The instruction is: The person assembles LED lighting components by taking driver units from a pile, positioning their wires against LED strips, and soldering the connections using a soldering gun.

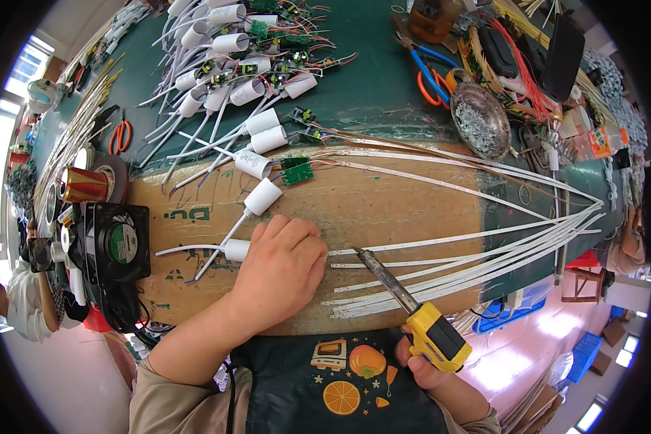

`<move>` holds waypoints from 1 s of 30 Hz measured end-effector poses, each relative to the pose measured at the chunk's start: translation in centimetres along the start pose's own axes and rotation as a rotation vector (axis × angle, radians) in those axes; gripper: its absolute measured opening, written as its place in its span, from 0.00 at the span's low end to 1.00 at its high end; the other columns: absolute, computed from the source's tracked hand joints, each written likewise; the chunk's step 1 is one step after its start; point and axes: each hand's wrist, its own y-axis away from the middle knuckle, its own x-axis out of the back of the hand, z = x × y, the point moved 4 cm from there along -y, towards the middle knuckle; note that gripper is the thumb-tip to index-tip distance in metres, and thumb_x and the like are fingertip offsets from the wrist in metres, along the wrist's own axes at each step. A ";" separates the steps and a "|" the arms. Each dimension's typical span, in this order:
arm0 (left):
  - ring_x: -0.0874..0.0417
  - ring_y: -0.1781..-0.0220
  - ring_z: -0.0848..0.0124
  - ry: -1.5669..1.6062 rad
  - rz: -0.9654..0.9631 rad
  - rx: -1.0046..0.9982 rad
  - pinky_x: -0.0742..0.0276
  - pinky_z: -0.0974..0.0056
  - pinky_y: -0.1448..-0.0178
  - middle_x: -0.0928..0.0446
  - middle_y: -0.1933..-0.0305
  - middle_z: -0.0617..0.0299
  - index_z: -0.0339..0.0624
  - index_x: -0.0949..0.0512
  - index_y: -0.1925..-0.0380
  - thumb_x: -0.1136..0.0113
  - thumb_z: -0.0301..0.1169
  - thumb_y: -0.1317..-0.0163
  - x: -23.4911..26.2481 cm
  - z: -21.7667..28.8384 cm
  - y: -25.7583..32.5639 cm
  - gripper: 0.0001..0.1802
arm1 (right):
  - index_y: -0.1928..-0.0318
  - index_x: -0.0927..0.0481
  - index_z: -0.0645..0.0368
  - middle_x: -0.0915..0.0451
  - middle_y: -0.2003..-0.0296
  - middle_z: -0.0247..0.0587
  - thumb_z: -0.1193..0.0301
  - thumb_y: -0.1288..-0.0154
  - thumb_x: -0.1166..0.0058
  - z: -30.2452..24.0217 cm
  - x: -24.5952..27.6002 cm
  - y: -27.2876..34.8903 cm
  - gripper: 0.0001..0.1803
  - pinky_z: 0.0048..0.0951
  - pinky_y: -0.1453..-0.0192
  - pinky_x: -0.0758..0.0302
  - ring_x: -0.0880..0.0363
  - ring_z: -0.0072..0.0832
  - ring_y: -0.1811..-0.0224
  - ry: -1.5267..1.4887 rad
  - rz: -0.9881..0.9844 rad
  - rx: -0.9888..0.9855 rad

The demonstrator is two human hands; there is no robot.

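My left hand (281,264) is closed over a white cylindrical housing (236,250) with a white cable; whatever its fingertips pinch is hidden. In my right hand (419,365) is a soldering iron (441,338) with a yellow handle. Its tip meets the left end of the uppermost strip in a fan of narrow white strips (412,286), just right of my left fingers. Above my left hand lie another white housing (262,196) and one with a green circuit board (296,171), whose wires lead toward more strips (441,181).
Brown cardboard (405,202) covers the green table here. Many housings with boards (231,43) are heaped at the back. A black fan (116,242) and gold can (83,184) stand left. Pliers (423,61), a metal dish (480,119) and a phone (563,58) are back right.
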 end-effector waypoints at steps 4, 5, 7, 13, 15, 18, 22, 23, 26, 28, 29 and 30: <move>0.24 0.57 0.58 -0.012 -0.009 0.002 0.30 0.56 0.52 0.23 0.59 0.62 0.44 0.21 0.70 0.34 0.25 0.49 -0.1 -0.1 0.0 0.07 | 0.34 0.34 0.63 0.27 0.73 0.37 0.63 0.37 0.37 0.9 0.7 0.6 0.35 0.30 0.68 0.31 0.30 0.26 0.73 0.109 -0.021 0.024; 0.24 0.57 0.58 -0.013 -0.008 0.000 0.30 0.56 0.52 0.23 0.59 0.62 0.44 0.21 0.70 0.34 0.25 0.49 -0.1 -0.1 0.0 0.07 | 0.34 0.34 0.62 0.27 0.72 0.37 0.63 0.37 0.36 0.8 0.7 0.6 0.35 0.30 0.68 0.31 0.30 0.26 0.73 0.101 -0.016 0.020; 0.24 0.57 0.59 -0.016 -0.007 0.005 0.30 0.57 0.52 0.23 0.59 0.62 0.44 0.21 0.70 0.34 0.25 0.49 0.0 0.0 0.0 0.06 | 0.34 0.34 0.62 0.27 0.71 0.37 0.62 0.37 0.36 0.0 0.2 0.2 0.35 0.30 0.67 0.31 0.30 0.26 0.73 0.091 -0.013 0.019; 0.23 0.55 0.58 -0.041 -0.071 -0.015 0.30 0.57 0.50 0.23 0.56 0.60 0.44 0.20 0.64 0.33 0.26 0.49 0.6 0.1 0.2 0.11 | 0.72 0.21 0.58 0.24 0.77 0.34 0.69 0.39 0.38 -0.6 0.4 0.1 0.08 0.29 0.72 0.32 0.26 0.28 0.77 0.015 0.116 -0.011; 0.23 0.53 0.57 -0.042 -0.070 -0.026 0.29 0.56 0.48 0.23 0.54 0.59 0.44 0.20 0.61 0.33 0.26 0.49 1.5 0.5 0.3 0.14 | 0.33 0.34 0.58 0.28 0.70 0.36 0.61 0.38 0.35 0.4 0.8 0.7 0.35 0.31 0.67 0.31 0.30 0.27 0.71 0.017 -0.017 -0.016; 0.22 0.50 0.57 -0.087 -0.115 -0.039 0.27 0.54 0.45 0.23 0.52 0.57 0.43 0.21 0.56 0.33 0.27 0.49 2.7 0.2 0.8 0.17 | 0.33 0.34 0.58 0.28 0.70 0.36 0.61 0.38 0.35 0.2 1.1 0.9 0.36 0.31 0.68 0.31 0.30 0.27 0.71 0.082 -0.002 -0.032; 0.21 0.51 0.56 -0.166 -0.203 -0.113 0.25 0.54 0.47 0.22 0.53 0.56 0.43 0.21 0.56 0.34 0.26 0.48 2.9 -0.2 0.9 0.17 | 0.70 0.23 0.58 0.26 0.76 0.32 0.67 0.35 0.40 -1.4 0.2 -0.3 0.09 0.29 0.71 0.33 0.28 0.25 0.74 -0.101 0.111 -0.025; 0.21 0.51 0.56 -0.169 -0.203 -0.115 0.25 0.54 0.47 0.22 0.53 0.56 0.43 0.21 0.56 0.34 0.26 0.48 2.7 -0.6 0.8 0.17 | 0.70 0.23 0.58 0.26 0.76 0.33 0.67 0.35 0.40 -1.5 0.2 -0.3 0.10 0.28 0.71 0.33 0.28 0.25 0.75 -0.098 0.117 -0.003; 0.20 0.54 0.56 -0.138 -0.205 -0.159 0.24 0.56 0.50 0.22 0.54 0.56 0.42 0.20 0.57 0.33 0.26 0.48 2.2 -1.6 0.3 0.16 | 0.70 0.24 0.58 0.27 0.76 0.33 0.66 0.34 0.40 -2.0 0.3 -0.6 0.11 0.28 0.71 0.33 0.28 0.25 0.75 -0.079 0.129 0.049; 0.20 0.57 0.57 -0.156 -0.101 -0.182 0.23 0.56 0.52 0.22 0.56 0.57 0.42 0.20 0.58 0.32 0.25 0.48 2.7 -1.6 -0.9 0.15 | 0.70 0.24 0.58 0.27 0.76 0.34 0.66 0.33 0.41 -1.9 0.6 -0.5 0.11 0.28 0.71 0.33 0.29 0.25 0.75 -0.063 0.140 0.079; 0.20 0.57 0.57 -0.152 -0.100 -0.185 0.23 0.56 0.52 0.22 0.56 0.57 0.42 0.20 0.58 0.32 0.25 0.48 2.7 -1.7 -1.8 0.15 | 0.52 0.29 0.59 0.27 0.74 0.35 0.63 0.36 0.38 -1.2 1.0 -0.2 0.19 0.28 0.72 0.32 0.30 0.25 0.75 -0.092 0.117 0.079; 0.20 0.57 0.57 -0.190 -0.001 -0.234 0.23 0.56 0.52 0.22 0.56 0.57 0.42 0.20 0.58 0.33 0.25 0.49 3.1 -1.7 -2.7 0.16 | 0.34 0.34 0.60 0.28 0.71 0.36 0.61 0.38 0.36 -0.9 1.2 0.1 0.35 0.29 0.72 0.30 0.31 0.26 0.75 -0.119 0.098 0.077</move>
